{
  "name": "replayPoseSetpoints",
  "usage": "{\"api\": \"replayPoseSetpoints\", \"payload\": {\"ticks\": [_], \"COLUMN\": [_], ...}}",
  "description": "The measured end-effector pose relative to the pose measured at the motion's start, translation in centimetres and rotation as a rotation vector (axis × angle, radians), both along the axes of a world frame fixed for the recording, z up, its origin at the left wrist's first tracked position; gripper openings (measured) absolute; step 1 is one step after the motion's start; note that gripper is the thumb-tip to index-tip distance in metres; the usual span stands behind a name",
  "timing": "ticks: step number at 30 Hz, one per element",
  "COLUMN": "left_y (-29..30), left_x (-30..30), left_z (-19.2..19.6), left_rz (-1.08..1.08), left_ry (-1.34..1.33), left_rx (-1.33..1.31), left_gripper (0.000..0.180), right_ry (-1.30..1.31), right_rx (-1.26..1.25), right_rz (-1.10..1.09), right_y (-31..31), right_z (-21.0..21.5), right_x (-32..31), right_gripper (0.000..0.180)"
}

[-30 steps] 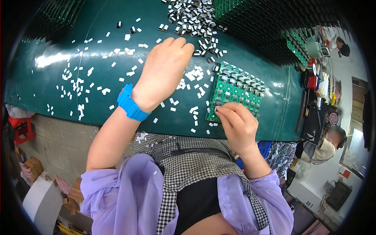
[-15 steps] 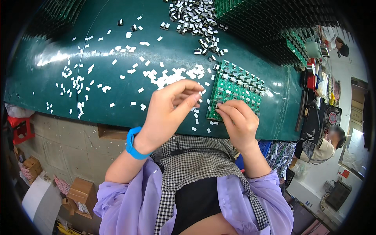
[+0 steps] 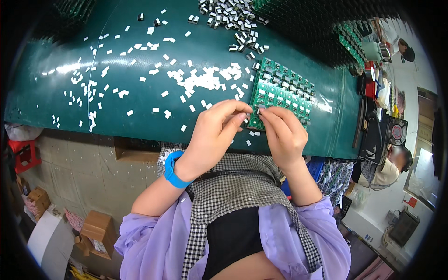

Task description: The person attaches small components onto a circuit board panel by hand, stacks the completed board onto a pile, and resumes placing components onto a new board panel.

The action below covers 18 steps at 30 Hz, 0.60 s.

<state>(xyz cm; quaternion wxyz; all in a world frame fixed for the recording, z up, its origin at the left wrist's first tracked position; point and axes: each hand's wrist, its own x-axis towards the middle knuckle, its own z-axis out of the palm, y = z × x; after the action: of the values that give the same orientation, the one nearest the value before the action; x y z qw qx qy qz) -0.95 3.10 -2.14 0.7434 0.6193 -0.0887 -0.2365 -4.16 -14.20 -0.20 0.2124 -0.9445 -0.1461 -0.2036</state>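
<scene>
The left hand (image 3: 212,133) has come from near the heaped parts (image 3: 228,14) to the circuit board (image 3: 291,86), putting both hands at its near left corner. The right hand (image 3: 285,135) is just beside it; whether either grips a part cannot be told.

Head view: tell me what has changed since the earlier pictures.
The bare left hand moved nearer the body and rightward, from near the black and white block parts to the left edge of the green rectangular circuit board, uncovering heaped white rectangular slips. Whether its grip took anything is unclear. The bare right hand stayed at the board.
</scene>
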Motion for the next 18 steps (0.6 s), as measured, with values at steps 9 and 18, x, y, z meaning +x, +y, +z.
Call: {"api": "replayPoseSetpoints", "payload": {"ticks": [9,18], "left_y": [-0.11,-0.28], "left_x": [0.04,0.03], "left_z": [-0.2,-0.33], "left_rz": [0.01,0.022], "left_ry": [0.001,-0.022], "left_rx": [-0.013,-0.018], "left_gripper": [0.018,0.018], "right_ry": [-0.029,-0.054], "right_rx": [0.006,0.005], "right_rz": [-0.004,0.045], "right_y": [-0.03,-0.44], "right_z": [-0.2,-0.62], "right_x": [-0.08,-0.04], "right_gripper": [0.022,0.023]}}
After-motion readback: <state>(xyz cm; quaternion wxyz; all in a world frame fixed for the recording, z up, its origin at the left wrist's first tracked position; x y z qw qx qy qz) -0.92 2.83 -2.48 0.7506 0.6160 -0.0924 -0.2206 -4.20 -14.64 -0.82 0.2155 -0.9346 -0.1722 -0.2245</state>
